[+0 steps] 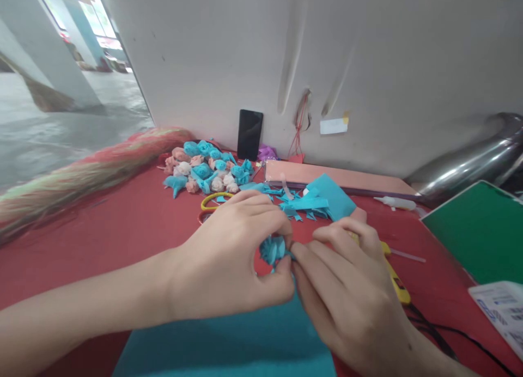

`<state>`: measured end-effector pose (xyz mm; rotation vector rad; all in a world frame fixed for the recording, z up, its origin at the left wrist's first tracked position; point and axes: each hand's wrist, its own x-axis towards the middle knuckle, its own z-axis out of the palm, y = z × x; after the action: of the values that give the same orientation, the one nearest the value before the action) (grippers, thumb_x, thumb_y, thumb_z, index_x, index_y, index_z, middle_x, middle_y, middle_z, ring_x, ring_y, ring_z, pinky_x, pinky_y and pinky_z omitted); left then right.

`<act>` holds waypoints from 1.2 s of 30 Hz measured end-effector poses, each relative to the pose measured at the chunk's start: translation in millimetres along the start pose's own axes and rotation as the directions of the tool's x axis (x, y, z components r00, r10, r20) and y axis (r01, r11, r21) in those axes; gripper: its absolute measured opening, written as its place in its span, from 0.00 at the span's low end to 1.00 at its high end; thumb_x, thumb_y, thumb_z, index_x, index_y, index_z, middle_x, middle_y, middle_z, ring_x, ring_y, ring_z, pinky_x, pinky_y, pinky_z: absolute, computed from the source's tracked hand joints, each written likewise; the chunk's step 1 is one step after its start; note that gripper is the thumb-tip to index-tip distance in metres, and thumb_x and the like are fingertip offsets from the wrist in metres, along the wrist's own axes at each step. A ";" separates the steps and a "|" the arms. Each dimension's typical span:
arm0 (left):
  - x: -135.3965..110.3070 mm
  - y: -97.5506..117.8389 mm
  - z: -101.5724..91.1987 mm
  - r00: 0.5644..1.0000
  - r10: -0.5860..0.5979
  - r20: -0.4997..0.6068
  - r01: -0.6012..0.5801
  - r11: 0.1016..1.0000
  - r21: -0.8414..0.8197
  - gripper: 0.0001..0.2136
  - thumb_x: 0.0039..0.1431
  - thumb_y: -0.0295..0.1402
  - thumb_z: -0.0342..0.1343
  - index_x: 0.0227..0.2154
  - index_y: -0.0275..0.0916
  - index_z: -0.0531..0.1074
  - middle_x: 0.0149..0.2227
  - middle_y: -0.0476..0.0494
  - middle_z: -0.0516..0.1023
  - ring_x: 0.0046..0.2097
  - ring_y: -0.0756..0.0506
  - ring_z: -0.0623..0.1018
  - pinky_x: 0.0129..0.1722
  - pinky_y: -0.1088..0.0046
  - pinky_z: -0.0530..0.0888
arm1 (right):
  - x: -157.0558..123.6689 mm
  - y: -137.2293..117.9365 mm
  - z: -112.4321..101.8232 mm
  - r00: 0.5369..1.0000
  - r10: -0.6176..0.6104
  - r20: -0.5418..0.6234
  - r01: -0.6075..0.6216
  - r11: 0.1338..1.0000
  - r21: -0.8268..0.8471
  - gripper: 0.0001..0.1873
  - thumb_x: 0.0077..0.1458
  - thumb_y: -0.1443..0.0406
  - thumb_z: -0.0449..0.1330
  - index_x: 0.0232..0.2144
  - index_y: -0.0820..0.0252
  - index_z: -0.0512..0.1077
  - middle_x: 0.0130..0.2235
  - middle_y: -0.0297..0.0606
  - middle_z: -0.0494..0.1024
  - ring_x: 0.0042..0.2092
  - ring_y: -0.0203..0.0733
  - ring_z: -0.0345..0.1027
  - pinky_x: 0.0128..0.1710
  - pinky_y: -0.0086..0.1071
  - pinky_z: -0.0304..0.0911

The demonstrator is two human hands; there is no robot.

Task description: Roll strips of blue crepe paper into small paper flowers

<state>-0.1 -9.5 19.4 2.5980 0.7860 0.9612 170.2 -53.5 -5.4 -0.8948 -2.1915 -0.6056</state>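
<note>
Red table (122,230): uncut blue sheet (229,344) at 6 o'clock, so plenty of stock left. Pile of finished rosettes (206,167) at 11 o'clock, cut blue strips (314,202) at 1 o'clock not yet rolled. Your left hand (229,262) and right hand (351,295) both pinch the blue fringed roll (273,249) at centre; it looks partly wound.

Matt blue crepe paper rosette (273,250), glossy metal pipe (469,162), red cloth table (122,224)

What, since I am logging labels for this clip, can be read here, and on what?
No text is legible.
White packet: blue print, too blurred to read.
White label on the wall: nothing readable.
Blue paper rosette between left hand and right hand: no print.
</note>
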 end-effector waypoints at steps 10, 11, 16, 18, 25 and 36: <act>0.1 4.6 -8.4 0.991 -0.131 0.038 0.135 0.979 -0.155 0.03 0.54 0.27 0.52 0.32 0.38 0.69 0.32 0.49 0.72 0.36 0.48 0.70 0.40 0.71 0.68 | -2.8 6.8 -1.2 0.999 -0.039 0.011 0.040 0.995 -0.095 0.14 0.60 0.78 0.48 0.35 0.73 0.74 0.27 0.43 0.79 0.34 0.47 0.66 0.41 0.43 0.56; 0.2 5.3 -12.8 0.987 -0.154 0.038 0.159 0.966 -0.206 0.04 0.57 0.28 0.52 0.36 0.38 0.69 0.35 0.49 0.73 0.38 0.48 0.71 0.39 0.72 0.68 | -1.7 9.4 -0.9 1.000 -0.012 -0.005 0.012 0.999 -0.047 0.14 0.60 0.78 0.48 0.34 0.72 0.74 0.26 0.42 0.79 0.33 0.46 0.66 0.40 0.43 0.57; 3.4 -0.3 -28.3 0.987 -0.163 -0.010 0.150 0.925 -0.349 0.08 0.65 0.30 0.46 0.36 0.41 0.71 0.37 0.52 0.75 0.40 0.50 0.73 0.40 0.77 0.70 | 3.1 17.7 -0.3 0.979 0.192 0.070 -0.203 0.950 0.239 0.13 0.61 0.77 0.50 0.32 0.62 0.72 0.28 0.34 0.77 0.34 0.40 0.69 0.39 0.36 0.61; 5.4 -5.3 -28.5 0.984 -0.174 -0.027 0.153 0.921 -0.357 0.09 0.65 0.29 0.47 0.36 0.42 0.73 0.38 0.53 0.76 0.40 0.51 0.74 0.40 0.79 0.70 | 4.3 18.3 -0.6 0.959 0.256 0.124 -0.283 0.906 0.315 0.15 0.62 0.76 0.50 0.29 0.59 0.71 0.29 0.32 0.78 0.35 0.37 0.70 0.41 0.34 0.62; 8.4 -10.6 -25.9 0.963 -0.233 0.136 0.269 0.820 -0.504 0.09 0.65 0.32 0.49 0.35 0.45 0.75 0.37 0.54 0.76 0.41 0.51 0.74 0.40 0.79 0.72 | 3.3 29.0 -0.5 0.995 0.086 0.053 -0.101 0.894 0.436 0.15 0.61 0.76 0.47 0.31 0.59 0.71 0.27 0.34 0.76 0.36 0.38 0.68 0.39 0.30 0.67; 4.9 2.6 -28.8 0.946 -0.150 0.287 0.311 0.666 -0.678 0.09 0.64 0.28 0.51 0.31 0.41 0.76 0.35 0.50 0.74 0.31 0.54 0.75 0.31 0.83 0.74 | -2.1 26.3 11.4 0.996 0.065 0.066 -0.091 0.795 0.599 0.20 0.68 0.70 0.41 0.31 0.55 0.70 0.23 0.31 0.73 0.29 0.39 0.70 0.31 0.32 0.67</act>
<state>-15.0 -7.3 44.5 1.8110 0.5166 0.7046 186.0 -30.0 -10.3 -0.6430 -2.1637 0.1701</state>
